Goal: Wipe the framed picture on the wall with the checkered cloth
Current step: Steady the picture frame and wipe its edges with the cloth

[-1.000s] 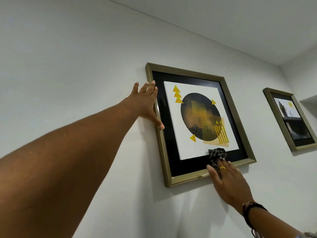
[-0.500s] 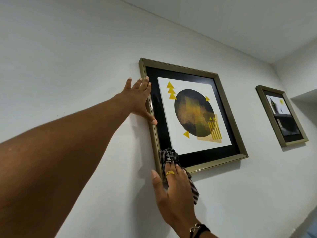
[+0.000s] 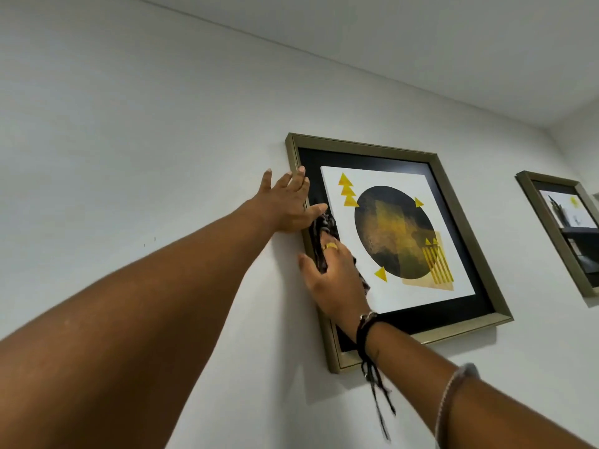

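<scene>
The framed picture (image 3: 466,228) hangs on the white wall: a gold-green frame, a black mat, and a white print with a dark circle and yellow triangles. My left hand (image 3: 287,205) lies flat against the upper part of the frame's left edge, fingers spread, thumb over the mat. My right hand (image 3: 334,280) presses the dark checkered cloth (image 3: 322,233) onto the left side of the frame and mat, just under the left thumb. Most of the cloth is hidden under the palm; a corner shows below the hand.
A second, smaller framed picture (image 3: 562,234) hangs further right on the same wall, close to the room corner. The ceiling runs above. Bare white wall (image 3: 129,140) stretches left of and below the frame.
My right hand has carried the cloth from the frame's bottom right along the bottom edge to the lower left corner, then up the left side. My left hand stays on the left edge.
</scene>
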The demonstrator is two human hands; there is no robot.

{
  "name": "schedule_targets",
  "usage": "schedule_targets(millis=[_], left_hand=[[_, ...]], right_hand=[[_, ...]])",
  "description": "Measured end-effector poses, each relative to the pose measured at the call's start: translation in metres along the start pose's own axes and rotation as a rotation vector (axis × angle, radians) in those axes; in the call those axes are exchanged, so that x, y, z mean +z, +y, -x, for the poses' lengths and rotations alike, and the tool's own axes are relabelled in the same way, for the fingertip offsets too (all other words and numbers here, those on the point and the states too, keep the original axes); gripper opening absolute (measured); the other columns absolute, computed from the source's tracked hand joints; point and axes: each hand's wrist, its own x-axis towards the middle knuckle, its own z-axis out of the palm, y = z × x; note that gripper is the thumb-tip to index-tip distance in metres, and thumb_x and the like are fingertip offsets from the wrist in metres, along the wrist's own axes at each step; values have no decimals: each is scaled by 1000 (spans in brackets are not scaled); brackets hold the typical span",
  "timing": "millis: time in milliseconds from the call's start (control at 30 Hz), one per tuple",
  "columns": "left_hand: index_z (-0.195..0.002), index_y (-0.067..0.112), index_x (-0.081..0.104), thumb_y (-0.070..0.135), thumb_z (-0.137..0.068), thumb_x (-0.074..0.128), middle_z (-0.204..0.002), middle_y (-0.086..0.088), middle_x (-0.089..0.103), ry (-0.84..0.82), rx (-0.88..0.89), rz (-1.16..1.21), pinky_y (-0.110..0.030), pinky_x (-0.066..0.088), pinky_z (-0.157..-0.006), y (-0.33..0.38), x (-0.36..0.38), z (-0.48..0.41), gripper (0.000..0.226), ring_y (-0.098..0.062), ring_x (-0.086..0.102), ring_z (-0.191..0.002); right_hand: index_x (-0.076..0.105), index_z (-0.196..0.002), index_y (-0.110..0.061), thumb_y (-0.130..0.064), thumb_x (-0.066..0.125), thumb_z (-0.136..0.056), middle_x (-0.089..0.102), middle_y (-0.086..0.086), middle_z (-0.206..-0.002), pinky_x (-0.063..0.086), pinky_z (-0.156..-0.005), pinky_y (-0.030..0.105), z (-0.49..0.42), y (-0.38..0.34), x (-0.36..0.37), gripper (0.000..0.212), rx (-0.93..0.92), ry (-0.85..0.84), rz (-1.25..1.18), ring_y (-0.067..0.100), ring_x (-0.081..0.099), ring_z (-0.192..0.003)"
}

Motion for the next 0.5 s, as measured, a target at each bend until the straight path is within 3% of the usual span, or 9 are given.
schedule_targets(millis=[133, 333, 500], left_hand=[[-153, 14, -3, 78, -83, 23, -163, -5, -16, 26, -8, -27, -54, -13, -117, 2, 4, 3, 99, -23, -9, -151], [-152, 16, -13, 93, -53, 49, -162, -4, -22, -39, 42, -35, -57, -14, -117, -4, 2, 12, 140, -27, -13, -150], [-152, 14, -14, 89, -51, 58, -162, -6, -22, -45, 16, -62, -58, -14, -117, 2, -1, 14, 144, -27, -16, -150]], right_hand=[[25, -149, -27, -52, 46, -81, 30, -2, -155, 28, -114, 36, -6, 3, -3, 76, -46, -40, 29, 14, 26, -143], [25, -149, -31, -54, 50, -79, 29, -9, -156, 30, -117, 33, 66, 56, -11, 78, -173, -69, 171, 6, 24, -144], [-6, -143, -47, -66, 39, -79, -4, -27, -153, 12, -117, 22, 100, 87, -15, 80, -259, -145, 357, -8, -6, -142]])
